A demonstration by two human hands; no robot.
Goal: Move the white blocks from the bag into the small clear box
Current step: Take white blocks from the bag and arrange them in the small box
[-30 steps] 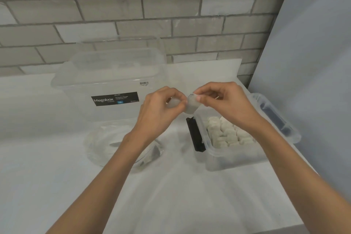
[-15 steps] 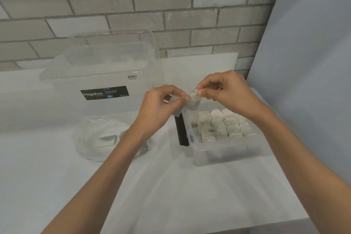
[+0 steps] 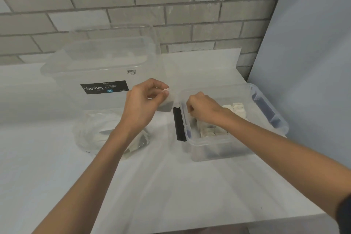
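Pinching a scrap of clear film [image 3: 168, 100] at frame centre, the left hand [image 3: 144, 102] is hovering beside the small clear box [image 3: 228, 145], where the right hand [image 3: 203, 110] is curling down among the white blocks [image 3: 238, 108], its hold hidden, and the bag [image 3: 93, 131] is lying centre left.

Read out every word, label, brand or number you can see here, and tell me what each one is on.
"Megabox": white letters on the black label on the large clear box.
"12L": blue patch on that label.
Rest of the label's print: too small to read.
Barcode sticker above the label: digits too blurred to read.
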